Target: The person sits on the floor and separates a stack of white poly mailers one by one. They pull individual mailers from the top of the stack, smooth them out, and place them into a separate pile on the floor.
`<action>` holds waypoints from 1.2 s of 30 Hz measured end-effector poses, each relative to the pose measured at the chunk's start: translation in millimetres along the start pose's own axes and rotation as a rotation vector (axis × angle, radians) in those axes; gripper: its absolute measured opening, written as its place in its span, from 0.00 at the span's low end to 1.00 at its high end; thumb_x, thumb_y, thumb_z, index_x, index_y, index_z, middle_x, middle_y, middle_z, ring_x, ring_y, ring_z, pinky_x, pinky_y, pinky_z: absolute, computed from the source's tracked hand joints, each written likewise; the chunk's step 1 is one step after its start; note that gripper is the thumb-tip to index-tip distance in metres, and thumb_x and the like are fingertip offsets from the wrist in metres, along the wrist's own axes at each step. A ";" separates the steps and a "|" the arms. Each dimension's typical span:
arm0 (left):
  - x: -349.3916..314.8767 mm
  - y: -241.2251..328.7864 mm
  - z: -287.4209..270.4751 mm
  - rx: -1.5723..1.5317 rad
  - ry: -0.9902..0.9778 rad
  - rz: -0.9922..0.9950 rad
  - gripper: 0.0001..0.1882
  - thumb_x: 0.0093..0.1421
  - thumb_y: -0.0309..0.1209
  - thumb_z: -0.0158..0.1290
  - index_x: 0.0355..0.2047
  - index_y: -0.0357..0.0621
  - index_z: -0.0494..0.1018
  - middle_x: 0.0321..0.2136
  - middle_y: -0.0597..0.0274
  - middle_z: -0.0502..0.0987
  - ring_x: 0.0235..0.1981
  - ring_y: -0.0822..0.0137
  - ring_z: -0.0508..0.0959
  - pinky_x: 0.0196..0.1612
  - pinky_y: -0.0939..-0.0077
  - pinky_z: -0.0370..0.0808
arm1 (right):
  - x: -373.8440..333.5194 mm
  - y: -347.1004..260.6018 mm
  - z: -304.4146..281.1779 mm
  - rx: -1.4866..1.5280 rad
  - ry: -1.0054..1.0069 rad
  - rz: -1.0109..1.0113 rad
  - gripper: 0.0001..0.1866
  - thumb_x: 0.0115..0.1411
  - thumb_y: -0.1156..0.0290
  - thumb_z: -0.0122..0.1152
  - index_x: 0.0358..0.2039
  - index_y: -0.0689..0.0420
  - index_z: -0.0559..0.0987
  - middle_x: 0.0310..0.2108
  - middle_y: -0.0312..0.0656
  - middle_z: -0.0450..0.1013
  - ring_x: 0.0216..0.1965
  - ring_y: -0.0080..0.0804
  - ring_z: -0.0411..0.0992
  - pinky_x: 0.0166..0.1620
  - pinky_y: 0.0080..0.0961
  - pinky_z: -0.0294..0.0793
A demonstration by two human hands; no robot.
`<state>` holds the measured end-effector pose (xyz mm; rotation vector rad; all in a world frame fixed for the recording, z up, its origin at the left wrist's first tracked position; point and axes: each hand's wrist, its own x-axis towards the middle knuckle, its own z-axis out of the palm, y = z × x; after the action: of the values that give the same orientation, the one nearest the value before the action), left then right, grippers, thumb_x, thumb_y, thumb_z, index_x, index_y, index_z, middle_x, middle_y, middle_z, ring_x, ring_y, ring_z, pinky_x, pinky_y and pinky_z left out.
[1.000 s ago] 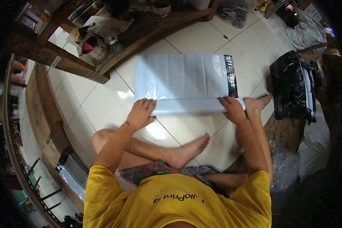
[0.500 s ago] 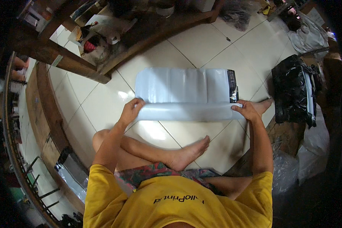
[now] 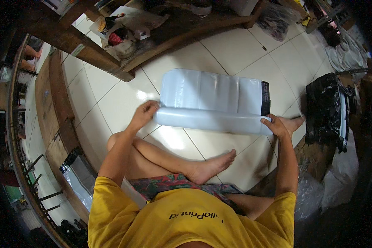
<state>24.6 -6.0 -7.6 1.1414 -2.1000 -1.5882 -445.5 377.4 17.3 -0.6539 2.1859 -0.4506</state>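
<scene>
A pale grey-white plastic mailing bag (image 3: 213, 93) lies on the tiled floor before my crossed legs. Its near edge is turned over into a long, rounded fold (image 3: 211, 120), and a black strip (image 3: 265, 98) runs across its right end. My left hand (image 3: 144, 115) has its fingers curled at the left end of the fold, slightly blurred. At the opposite end, my right hand (image 3: 278, 125) pinches the fold between thumb and fingers. Part of the bag's underside is hidden against the floor.
A wooden shelf unit (image 3: 124, 73) holding assorted items stands at the far left. To the right sits a black plastic-wrapped package (image 3: 324, 109), with clear plastic wrap (image 3: 309, 194) nearer me. Another grey plastic packet (image 3: 79, 180) lies on the wooden board at left.
The view has shifted, so the whole scene sits farther right. The bag is angled slightly, its right end nearer me. My left hand has shifted a little at the fold's left end.
</scene>
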 end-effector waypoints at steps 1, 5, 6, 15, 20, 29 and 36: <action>-3.3 2.7 4.8 -0.025 -0.005 -0.035 0.13 0.69 0.36 0.53 0.42 0.37 0.76 0.33 0.64 0.77 0.29 0.72 0.74 0.32 0.76 0.74 | -1.8 -1.2 2.7 0.021 0.026 -0.023 0.40 0.58 0.43 0.67 0.55 0.68 0.74 0.38 0.51 0.78 0.39 0.36 0.76 0.43 0.31 0.76; -2.1 13.8 8.0 -0.145 0.057 -0.243 0.13 0.69 0.37 0.52 0.43 0.39 0.77 0.29 0.68 0.76 0.28 0.75 0.72 0.34 0.79 0.72 | 13.8 39.0 6.0 0.035 0.054 -0.042 0.39 0.58 0.44 0.68 0.54 0.68 0.74 0.35 0.48 0.78 0.37 0.34 0.76 0.41 0.29 0.75; -0.8 16.0 4.5 -0.180 0.101 -0.316 0.14 0.69 0.37 0.52 0.44 0.39 0.77 0.28 0.68 0.76 0.27 0.75 0.72 0.34 0.79 0.71 | 18.8 50.4 7.7 0.034 0.065 -0.026 0.38 0.58 0.44 0.68 0.53 0.67 0.75 0.35 0.47 0.78 0.36 0.33 0.75 0.40 0.29 0.75; -9.5 28.5 9.3 -0.444 0.117 -0.412 0.14 0.65 0.30 0.56 0.50 0.38 0.74 0.34 0.64 0.79 0.32 0.72 0.76 0.38 0.78 0.73 | 21.3 51.4 10.6 0.054 0.052 -0.001 0.36 0.60 0.44 0.67 0.52 0.66 0.72 0.36 0.45 0.73 0.37 0.32 0.70 0.40 0.27 0.69; -5.2 -4.1 12.7 -0.427 0.254 -0.360 0.14 0.66 0.30 0.55 0.49 0.38 0.73 0.34 0.63 0.78 0.33 0.70 0.77 0.37 0.76 0.74 | 10.8 21.9 6.5 0.055 -0.036 0.054 0.50 0.59 0.40 0.64 0.66 0.70 0.64 0.54 0.65 0.72 0.56 0.47 0.73 0.57 0.33 0.72; -37.4 85.1 95.2 1.081 -0.198 0.756 0.31 0.58 0.35 0.57 0.61 0.35 0.66 0.61 0.45 0.67 0.62 0.47 0.66 0.64 0.49 0.64 | -19.3 -16.1 10.8 -0.342 0.328 -0.085 0.39 0.60 0.45 0.63 0.62 0.62 0.69 0.49 0.60 0.74 0.51 0.52 0.74 0.56 0.42 0.71; -13.5 60.5 122.2 1.329 -0.140 0.741 0.40 0.53 0.38 0.59 0.61 0.27 0.61 0.57 0.41 0.68 0.58 0.46 0.68 0.63 0.47 0.64 | -69.7 -95.4 66.4 -0.658 0.410 -0.854 0.43 0.48 0.62 0.73 0.64 0.52 0.66 0.59 0.53 0.65 0.61 0.57 0.62 0.65 0.54 0.59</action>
<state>-69.0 93.2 6.0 0.2769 -3.1260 0.1905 -326.4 334.8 66.1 -2.0363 2.3401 -0.2838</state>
